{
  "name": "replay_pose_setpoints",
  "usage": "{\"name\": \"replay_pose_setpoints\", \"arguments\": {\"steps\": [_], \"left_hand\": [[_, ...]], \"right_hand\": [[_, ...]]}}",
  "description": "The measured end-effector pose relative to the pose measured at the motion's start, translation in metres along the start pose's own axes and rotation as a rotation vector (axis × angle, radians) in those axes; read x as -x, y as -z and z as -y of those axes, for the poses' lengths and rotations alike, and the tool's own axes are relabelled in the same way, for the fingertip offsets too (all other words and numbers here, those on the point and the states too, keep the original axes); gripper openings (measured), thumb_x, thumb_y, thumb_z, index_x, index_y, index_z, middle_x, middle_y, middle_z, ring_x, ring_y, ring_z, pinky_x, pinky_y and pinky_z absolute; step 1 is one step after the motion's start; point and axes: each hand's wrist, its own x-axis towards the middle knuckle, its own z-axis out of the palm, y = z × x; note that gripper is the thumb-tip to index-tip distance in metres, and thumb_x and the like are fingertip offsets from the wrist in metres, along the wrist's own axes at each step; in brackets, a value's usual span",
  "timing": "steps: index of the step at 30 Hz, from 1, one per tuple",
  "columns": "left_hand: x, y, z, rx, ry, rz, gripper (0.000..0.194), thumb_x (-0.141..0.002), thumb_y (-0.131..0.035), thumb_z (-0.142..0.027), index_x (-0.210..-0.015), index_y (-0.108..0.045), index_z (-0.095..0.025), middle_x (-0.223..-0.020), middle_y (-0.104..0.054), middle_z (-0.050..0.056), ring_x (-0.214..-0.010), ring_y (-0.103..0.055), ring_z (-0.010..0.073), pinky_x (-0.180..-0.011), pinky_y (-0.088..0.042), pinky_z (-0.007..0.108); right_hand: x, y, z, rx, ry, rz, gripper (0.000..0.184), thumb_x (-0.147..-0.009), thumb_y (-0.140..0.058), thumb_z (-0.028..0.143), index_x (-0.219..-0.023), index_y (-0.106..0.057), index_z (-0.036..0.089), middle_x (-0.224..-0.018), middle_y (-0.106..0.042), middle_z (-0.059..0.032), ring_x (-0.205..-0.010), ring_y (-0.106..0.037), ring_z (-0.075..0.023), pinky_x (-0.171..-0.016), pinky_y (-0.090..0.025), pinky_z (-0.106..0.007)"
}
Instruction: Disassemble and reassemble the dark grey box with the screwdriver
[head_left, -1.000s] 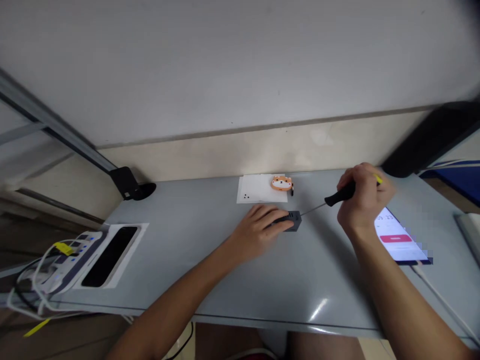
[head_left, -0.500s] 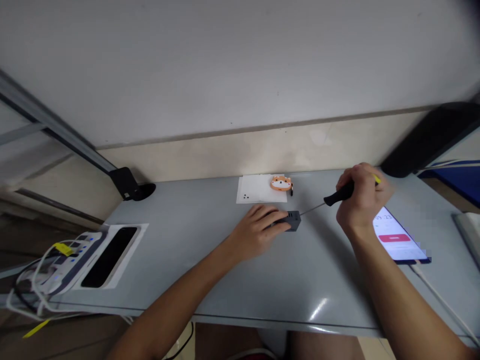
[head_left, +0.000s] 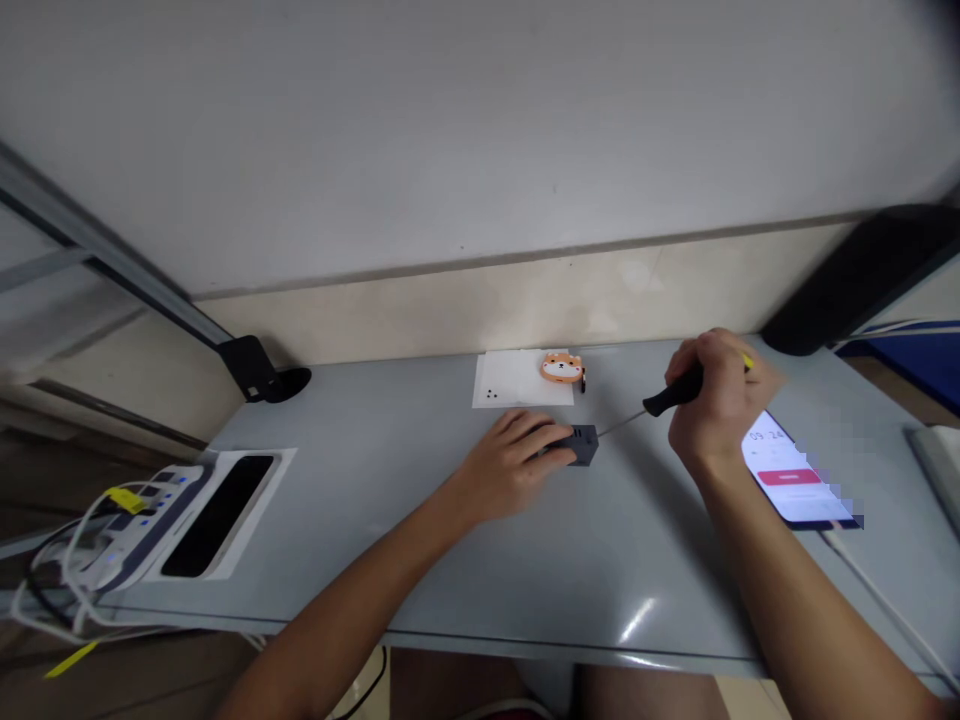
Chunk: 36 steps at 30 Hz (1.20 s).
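My left hand (head_left: 517,462) is closed round a small dark grey box (head_left: 584,446) with slots in its top, holding it down on the desk. Its left part is hidden under my fingers. In my right hand (head_left: 716,400) is a screwdriver (head_left: 671,390) with a black handle and a bit of yellow at its end. The thin shaft slants down to the left, and its tip meets the right end face of the box. Any screw there is too small to make out.
Behind the box lies white paper (head_left: 514,378) with several tiny dark bits and an orange animal-face case (head_left: 562,368). A lit phone (head_left: 795,480) with a cable is at right. At left are a dark phone (head_left: 217,515) and a power strip (head_left: 154,525) with cables.
My right hand and the screwdriver have shifted slightly to the left. The box has moved a touch left and down with my left hand still on it.
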Motion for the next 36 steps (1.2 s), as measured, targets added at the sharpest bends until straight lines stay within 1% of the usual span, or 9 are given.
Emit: {"name": "replay_pose_setpoints", "arguments": {"steps": [6, 13, 18, 20, 24, 26, 29, 31, 36], "left_hand": [[0.000, 0.002, -0.001, -0.004, 0.003, 0.021, 0.026, -0.098, -0.052, -0.002, -0.105, -0.071, -0.020, -0.116, -0.076, 0.008, -0.109, -0.066, 0.0213, -0.092, -0.052, 0.037], [-0.002, 0.003, -0.001, -0.011, 0.004, 0.007, 0.029, -0.096, -0.051, 0.000, -0.103, -0.071, -0.020, -0.115, -0.077, 0.006, -0.107, -0.067, 0.0202, -0.090, -0.053, 0.035], [-0.003, 0.004, -0.003, 0.007, -0.005, -0.004, 0.027, -0.097, -0.052, -0.001, -0.106, -0.070, -0.019, -0.113, -0.077, 0.007, -0.108, -0.067, 0.0202, -0.091, -0.052, 0.035], [-0.004, 0.003, -0.005, 0.034, 0.038, -0.042, 0.024, -0.098, -0.053, -0.004, -0.110, -0.069, -0.018, -0.110, -0.076, 0.007, -0.105, -0.067, 0.0197, -0.091, -0.052, 0.034], [-0.007, 0.001, -0.010, 0.083, 0.264, -0.145, 0.017, -0.104, -0.058, -0.021, -0.118, -0.067, -0.020, -0.108, -0.075, 0.007, -0.104, -0.068, 0.0208, -0.094, -0.052, 0.036], [-0.008, 0.001, -0.009, 0.095, 0.313, -0.173, 0.016, -0.105, -0.059, -0.027, -0.117, -0.066, -0.021, -0.107, -0.074, 0.006, -0.103, -0.068, 0.0208, -0.093, -0.053, 0.036], [-0.008, 0.002, -0.004, 0.103, 0.310, -0.190, 0.009, -0.105, -0.059, -0.024, -0.104, -0.067, -0.022, -0.102, -0.072, 0.005, -0.096, -0.068, 0.0185, -0.089, -0.053, 0.035], [-0.008, 0.002, 0.000, 0.107, 0.305, -0.194, 0.011, -0.105, -0.058, -0.021, -0.098, -0.067, -0.022, -0.101, -0.072, 0.004, -0.095, -0.068, 0.0175, -0.087, -0.052, 0.034], [-0.006, 0.010, 0.009, 0.120, 0.249, -0.132, 0.015, -0.108, -0.055, -0.024, -0.101, -0.067, -0.021, -0.102, -0.071, 0.004, -0.095, -0.066, 0.0173, -0.087, -0.052, 0.034]], "right_hand": [[-0.001, 0.002, -0.002, -0.024, 0.002, 0.005, 0.040, -0.089, -0.056, 0.027, -0.049, -0.051, 0.024, -0.048, -0.042, 0.0025, -0.049, -0.039, -0.0144, -0.051, -0.029, -0.031], [0.000, 0.001, 0.001, 0.017, 0.001, -0.006, 0.039, -0.086, -0.054, 0.026, -0.048, -0.051, 0.023, -0.047, -0.042, 0.0027, -0.049, -0.038, -0.0126, -0.051, -0.028, -0.030], [0.001, 0.001, -0.004, 0.020, -0.025, -0.006, 0.038, -0.087, -0.053, 0.031, -0.050, -0.051, 0.023, -0.048, -0.042, 0.0028, -0.050, -0.039, -0.0127, -0.052, -0.030, -0.030], [0.001, 0.000, -0.006, 0.008, -0.031, -0.014, 0.038, -0.088, -0.052, 0.032, -0.051, -0.050, 0.023, -0.049, -0.042, 0.0024, -0.051, -0.040, -0.0133, -0.052, -0.030, -0.031], [0.003, -0.003, -0.008, -0.025, -0.043, -0.003, 0.039, -0.091, -0.049, 0.037, -0.054, -0.047, 0.024, -0.053, -0.044, 0.0017, -0.053, -0.041, -0.0140, -0.052, -0.032, -0.031], [0.007, -0.006, -0.007, -0.007, -0.062, 0.024, 0.040, -0.093, -0.049, 0.039, -0.056, -0.048, 0.024, -0.054, -0.046, 0.0013, -0.053, -0.042, -0.0142, -0.052, -0.032, -0.030], [0.014, -0.009, -0.003, 0.007, -0.082, 0.049, 0.040, -0.094, -0.051, 0.041, -0.058, -0.051, 0.024, -0.055, -0.048, 0.0015, -0.054, -0.043, -0.0141, -0.052, -0.032, -0.030], [0.018, -0.011, -0.001, 0.011, -0.085, 0.053, 0.040, -0.094, -0.053, 0.041, -0.058, -0.052, 0.023, -0.056, -0.049, 0.0017, -0.055, -0.043, -0.0139, -0.053, -0.033, -0.030], [0.018, -0.012, 0.000, -0.017, -0.084, 0.007, 0.039, -0.093, -0.053, 0.040, -0.058, -0.051, 0.023, -0.056, -0.048, 0.0019, -0.054, -0.043, -0.0139, -0.053, -0.033, -0.030]]}}
